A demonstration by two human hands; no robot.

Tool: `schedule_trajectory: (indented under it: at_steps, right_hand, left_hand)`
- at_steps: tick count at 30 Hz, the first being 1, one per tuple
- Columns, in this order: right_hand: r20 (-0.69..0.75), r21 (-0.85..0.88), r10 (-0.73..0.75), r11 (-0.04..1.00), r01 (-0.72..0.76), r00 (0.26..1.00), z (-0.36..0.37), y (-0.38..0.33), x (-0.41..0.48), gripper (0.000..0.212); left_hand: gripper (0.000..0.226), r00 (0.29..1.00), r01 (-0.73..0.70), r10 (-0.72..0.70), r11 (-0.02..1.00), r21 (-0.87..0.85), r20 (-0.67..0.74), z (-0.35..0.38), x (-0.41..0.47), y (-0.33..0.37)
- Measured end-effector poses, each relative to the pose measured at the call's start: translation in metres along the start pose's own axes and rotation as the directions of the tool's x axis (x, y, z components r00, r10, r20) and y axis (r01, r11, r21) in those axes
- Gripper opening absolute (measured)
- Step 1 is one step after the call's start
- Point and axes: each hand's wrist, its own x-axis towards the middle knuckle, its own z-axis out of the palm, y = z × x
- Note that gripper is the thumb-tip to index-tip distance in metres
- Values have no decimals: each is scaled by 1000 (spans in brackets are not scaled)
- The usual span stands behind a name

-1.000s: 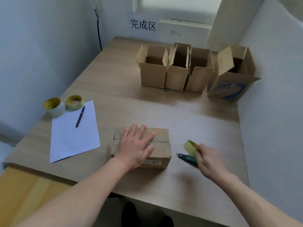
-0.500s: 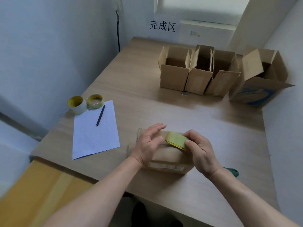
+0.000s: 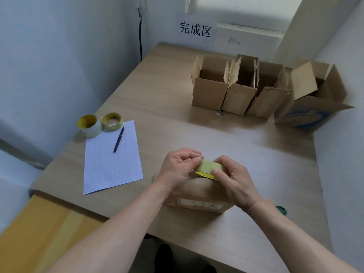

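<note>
Table [image 3: 177,119]: pale wood, fills most of my feed.

Far edge: open cartons [image 3: 210,91], flaps up. Three are packed side by side. The fourth carton [image 3: 307,107], with blue print, sits just to their right. Wall sign [image 3: 195,30] hangs behind them.

Near edge: closed carton [image 3: 197,196], lying flat. Both hands hide most of its top; I read only its near face, which carries a label.

Well to its left lies a lined sheet [image 3: 112,164].

Left hand [image 3: 178,170] and right hand [image 3: 236,182] meet above the closed carton. Between them is the tape roll [image 3: 209,167], yellowish. The right fingers curl round its right side, thumb on the outer band. The left thumb and fingertips pinch at its left edge. I cannot tell whether the roll touches the carton beneath.

Spare rolls [image 3: 89,125] stand close together at the sheet's far left corner. Pen [image 3: 118,139] lies across the sheet's upper part. Green tool tip [image 3: 280,208] shows just beyond the right wrist; the forearm blocks the rest.

Count:
- Open cartons: four.
- Closed carton: one.
- Tape rolls: three (one held, two spare).
- Sheet: one.
- Pen: one.
</note>
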Motion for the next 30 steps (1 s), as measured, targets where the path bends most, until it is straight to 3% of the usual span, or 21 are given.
schedule_trajectory:
  at_steps: [3, 8, 12, 15, 17, 23, 30]
  right_hand:
    - [-73, -3, 93, 996, -94, 993, 12, 12, -4, 26]
    - [-304, -79, 121, 985, -151, 945, 30, 21, 4, 15]
    - [-272, -253, 27, 962, -98, 962, 41, 20, 5, 29]
    - [-228, -390, 19, 914, -109, 973, 47, 17, 10, 31]
    - [-196, -389, -21, 920, -58, 980, 50, 13, 16, 29]
    - [-209, -306, -192, 944, 122, 959, 67, 8, 18, 16]
    - [-111, -394, -150, 914, 95, 982, 71, 9, 26, 16]
  left_hand:
    - [19, 983, -37, 47, 998, 57, -178, 0, -3, -7]
    - [19, 946, 99, -57, 988, 116, -320, -7, -8, -16]
    - [27, 903, 219, -227, 974, -64, -366, -17, -17, -13]
    - [27, 883, 272, -273, 961, -59, -383, -29, -18, -13]
    - [27, 869, 302, -287, 953, -27, -403, -38, -19, -17]
    - [25, 830, 435, -425, 899, -58, -360, -52, -32, -33]
    - [26, 807, 526, -549, 836, -159, -217, -62, -26, -45]
